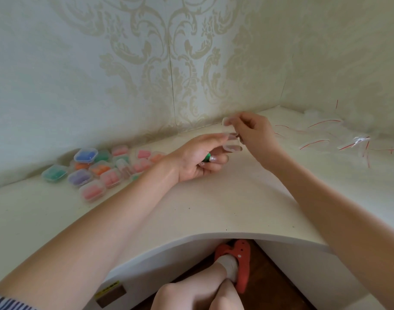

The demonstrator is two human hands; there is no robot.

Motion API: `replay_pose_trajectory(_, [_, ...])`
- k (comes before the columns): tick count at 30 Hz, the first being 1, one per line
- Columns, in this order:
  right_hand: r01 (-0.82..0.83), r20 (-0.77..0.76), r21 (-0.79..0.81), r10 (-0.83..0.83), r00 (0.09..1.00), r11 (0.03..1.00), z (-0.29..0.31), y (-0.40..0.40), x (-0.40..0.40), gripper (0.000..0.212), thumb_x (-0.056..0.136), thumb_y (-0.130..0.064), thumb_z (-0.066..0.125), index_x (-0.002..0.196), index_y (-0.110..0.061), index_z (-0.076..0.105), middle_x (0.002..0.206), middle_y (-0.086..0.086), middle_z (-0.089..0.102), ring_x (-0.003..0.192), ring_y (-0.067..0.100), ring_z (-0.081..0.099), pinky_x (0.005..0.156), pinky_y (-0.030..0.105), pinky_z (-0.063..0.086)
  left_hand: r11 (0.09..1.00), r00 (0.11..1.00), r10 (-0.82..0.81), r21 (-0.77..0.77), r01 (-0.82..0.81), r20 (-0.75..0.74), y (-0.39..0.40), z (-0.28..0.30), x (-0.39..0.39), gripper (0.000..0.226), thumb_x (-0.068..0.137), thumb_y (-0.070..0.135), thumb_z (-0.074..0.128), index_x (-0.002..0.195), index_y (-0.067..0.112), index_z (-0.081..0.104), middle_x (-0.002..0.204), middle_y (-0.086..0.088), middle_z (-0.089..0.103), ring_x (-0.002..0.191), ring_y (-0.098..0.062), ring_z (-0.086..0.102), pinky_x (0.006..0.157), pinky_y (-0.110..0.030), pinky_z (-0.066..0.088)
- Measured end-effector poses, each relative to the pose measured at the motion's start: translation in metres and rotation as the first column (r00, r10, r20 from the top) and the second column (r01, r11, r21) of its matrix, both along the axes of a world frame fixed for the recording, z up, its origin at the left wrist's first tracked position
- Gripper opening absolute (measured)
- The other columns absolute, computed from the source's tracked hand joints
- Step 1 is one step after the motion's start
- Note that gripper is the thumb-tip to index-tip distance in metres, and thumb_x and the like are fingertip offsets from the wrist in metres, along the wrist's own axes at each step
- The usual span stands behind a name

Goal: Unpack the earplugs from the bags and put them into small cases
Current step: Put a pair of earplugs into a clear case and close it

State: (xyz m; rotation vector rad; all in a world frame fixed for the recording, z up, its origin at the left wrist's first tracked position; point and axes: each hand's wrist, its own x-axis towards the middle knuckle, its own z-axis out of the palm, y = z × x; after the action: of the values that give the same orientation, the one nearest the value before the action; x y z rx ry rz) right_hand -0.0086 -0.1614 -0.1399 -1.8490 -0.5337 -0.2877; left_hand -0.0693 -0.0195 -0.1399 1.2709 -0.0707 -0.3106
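Observation:
My left hand (198,156) hovers over the white table (213,209), its lower fingers curled round green earplugs (206,158), its upper fingers stretched toward a clear small case (232,145). My right hand (250,129) pinches that open case from the right, with the lid (227,120) raised above it. The case looks empty inside. A cluster of several filled cases (97,168) with blue, green, orange, purple and pink earplugs lies at the left by the wall.
Several empty clear bags with red zip strips (339,139) lie scattered at the right back of the table. The wallpapered wall closes the back and the right corner. Below the curved front edge are my knees and a red shoe (240,260).

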Motion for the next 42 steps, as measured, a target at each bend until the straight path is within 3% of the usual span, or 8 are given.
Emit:
replay_pose_trajectory(4, [0.01,-0.129,0.047,-0.004,0.992,0.999,-0.004,0.0,0.004,0.006,0.089,-0.026,0.065,0.086,-0.022,0.061,0.056,-0.007,0.041,0.052,0.007,0.038,0.056,0.027,0.037,0.989,0.992,-0.024,-0.149,0.006,-0.12,0.002,-0.001,0.001,0.029,0.102,0.022,0.034,0.095,0.001,0.053,0.071,-0.003,0.059,0.041,-0.001,0.034,0.029,-0.009,0.021])
replay_pose_trajectory(10, [-0.048,0.19,0.021,0.043,0.981,0.999,0.004,0.005,-0.013,0.013,0.083,-0.02,0.072,0.08,-0.016,0.06,0.058,-0.005,0.035,0.053,0.006,0.03,0.053,0.018,0.027,0.843,0.936,0.268,-0.415,-0.342,-0.228,0.014,-0.005,0.019,0.036,0.102,0.037,0.036,0.098,0.003,0.05,0.073,-0.005,0.05,0.039,-0.005,0.04,0.028,-0.013,0.024])
replay_pose_trajectory(15, [-0.17,0.243,-0.179,0.211,0.947,0.969,-0.004,0.027,-0.027,0.014,0.079,-0.019,0.075,0.091,-0.022,0.069,0.068,-0.002,0.048,0.059,0.006,0.038,0.057,0.021,0.032,0.867,0.937,0.279,-0.365,-0.34,-0.21,0.007,-0.008,0.017,0.022,0.101,0.031,0.041,0.108,0.013,0.052,0.065,0.0,0.047,0.042,-0.005,0.042,0.034,-0.014,0.031])
replay_pose_trajectory(21, [-0.166,0.238,-0.301,0.242,0.941,0.939,-0.009,0.024,-0.023,0.013,0.076,-0.016,0.077,0.085,-0.021,0.069,0.073,-0.012,0.055,0.062,0.001,0.043,0.058,0.013,0.033,0.856,0.938,0.278,-0.389,-0.339,-0.207,0.012,-0.011,0.022,0.038,0.101,0.041,0.035,0.082,0.012,0.05,0.075,-0.003,0.051,0.056,-0.009,0.049,0.042,-0.015,0.041])
replay_pose_trajectory(24, [-0.185,0.212,-0.228,0.234,0.949,0.956,-0.003,0.027,-0.029,0.013,0.076,-0.01,0.075,0.08,-0.016,0.064,0.072,-0.009,0.055,0.059,0.002,0.043,0.056,0.012,0.034,0.861,0.936,0.285,-0.373,-0.346,-0.208,0.012,-0.013,0.022,0.036,0.101,0.04,0.036,0.084,0.012,0.051,0.071,-0.001,0.058,0.066,-0.01,0.046,0.058,-0.018,0.035])
replay_pose_trajectory(28, [-0.06,0.211,0.047,0.049,0.976,0.997,0.008,0.016,-0.024,0.024,0.08,-0.007,0.071,0.073,-0.018,0.052,0.064,-0.018,0.052,0.055,0.003,0.041,0.054,0.011,0.034,0.844,0.935,0.267,-0.411,-0.344,-0.234,0.016,-0.01,0.018,0.027,0.101,0.026,0.038,0.094,0.009,0.058,0.075,-0.004,0.053,0.058,-0.008,0.035,0.057,-0.02,0.024])
replay_pose_trajectory(37, [0.009,0.239,-0.139,0.025,0.971,0.99,-0.005,0.014,-0.009,0.012,0.077,-0.014,0.075,0.074,-0.013,0.064,0.076,-0.011,0.063,0.067,0.001,0.048,0.061,0.013,0.036,0.861,0.975,0.133,-0.467,-0.202,-0.176,0.01,-0.008,0.012,0.02,0.099,0.021,0.041,0.092,0.009,0.054,0.071,-0.002,0.05,0.055,-0.008,0.043,0.047,-0.018,0.033])
replay_pose_trajectory(42, [-0.001,0.195,-0.142,0.029,0.98,0.99,-0.004,0.013,-0.01,0.009,0.082,-0.022,0.072,0.074,-0.026,0.071,0.075,-0.022,0.067,0.071,-0.003,0.051,0.064,0.01,0.036,0.857,0.976,0.133,-0.475,-0.201,-0.173,0.009,-0.009,0.014,0.023,0.099,0.029,0.04,0.089,0.01,0.049,0.069,-0.001,0.049,0.055,-0.009,0.044,0.046,-0.019,0.034])
